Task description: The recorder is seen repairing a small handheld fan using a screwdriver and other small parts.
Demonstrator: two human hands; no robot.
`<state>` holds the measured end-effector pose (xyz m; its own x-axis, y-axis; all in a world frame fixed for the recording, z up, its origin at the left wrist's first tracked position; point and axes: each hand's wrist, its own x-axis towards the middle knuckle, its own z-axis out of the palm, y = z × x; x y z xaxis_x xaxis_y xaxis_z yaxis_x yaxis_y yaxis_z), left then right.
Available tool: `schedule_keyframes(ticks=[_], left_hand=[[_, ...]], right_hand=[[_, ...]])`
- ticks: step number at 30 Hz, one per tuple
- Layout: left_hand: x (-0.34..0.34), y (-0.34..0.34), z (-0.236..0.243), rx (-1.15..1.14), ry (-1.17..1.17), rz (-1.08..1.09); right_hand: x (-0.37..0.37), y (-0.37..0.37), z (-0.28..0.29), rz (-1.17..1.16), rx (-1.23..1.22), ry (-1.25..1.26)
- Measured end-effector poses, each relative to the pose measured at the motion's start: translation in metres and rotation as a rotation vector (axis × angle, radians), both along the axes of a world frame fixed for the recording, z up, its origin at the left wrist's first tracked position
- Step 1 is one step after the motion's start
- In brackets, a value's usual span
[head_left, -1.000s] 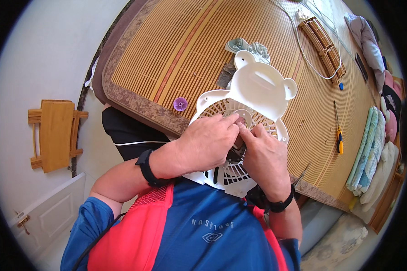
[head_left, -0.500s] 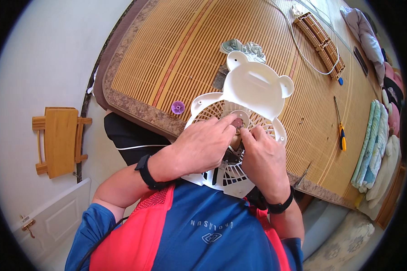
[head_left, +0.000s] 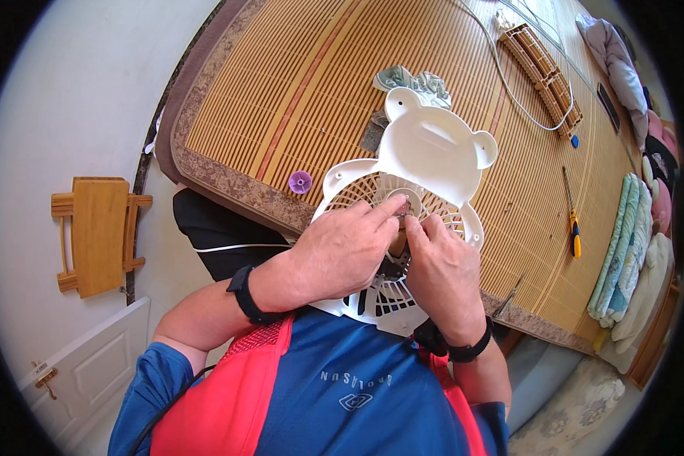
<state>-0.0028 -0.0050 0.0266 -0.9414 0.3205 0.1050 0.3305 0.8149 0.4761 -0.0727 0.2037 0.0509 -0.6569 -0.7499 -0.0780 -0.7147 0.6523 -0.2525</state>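
Both hands work at the centre of a white fan grille [head_left: 372, 228] held in front of the person's chest, at the near edge of a woven bamboo mat [head_left: 281, 99]. The left hand [head_left: 340, 247] lies across the left half of the grille, fingers curled, with its forefinger extended to the round hub [head_left: 404, 199] at the grille's middle. The right hand [head_left: 441, 262] rests on the right half, its thumb and forefinger pinched together on a small part at the hub; the part itself is too small to identify. The fingertips of the two hands nearly touch over the hub. Each wrist carries a black band. Directly beyond the grille, and touching its far rim, stands the white bear-shaped fan housing [head_left: 437, 148] with two round ears. A crumpled grey-green cloth [head_left: 414, 80] lies on the mat just behind the housing. A small purple knob [head_left: 300, 182] sits on the mat's brown border, near the grille's left side. Further right on the mat lies a screwdriver with a yellow handle [head_left: 574, 228], well apart from the hands. A white cable [head_left: 509, 83] runs across the far part of the mat to a slatted wooden rack [head_left: 543, 64]. Folded bedding [head_left: 623, 251] is stacked along the right edge. A small wooden stool [head_left: 99, 234] stands on the pale floor to the left.
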Motion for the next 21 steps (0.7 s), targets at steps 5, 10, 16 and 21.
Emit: schedule_keyframes(ticks=[5,10,16,21], left_hand=[[0.002,0.002,0.001,-0.023,-0.081,0.009],[0.004,0.000,-0.001,-0.042,-0.076,0.009],[0.002,0.002,0.003,-0.047,-0.080,-0.012],[0.007,0.005,0.006,0.022,-0.076,0.023]], right_hand=[[0.000,0.003,0.004,0.008,-0.023,0.004],[-0.013,0.025,0.035,-0.165,-0.433,0.008],[-0.038,0.093,0.044,-0.568,-0.526,0.039],[-0.057,0.120,-0.027,-0.582,-0.441,-0.056]])
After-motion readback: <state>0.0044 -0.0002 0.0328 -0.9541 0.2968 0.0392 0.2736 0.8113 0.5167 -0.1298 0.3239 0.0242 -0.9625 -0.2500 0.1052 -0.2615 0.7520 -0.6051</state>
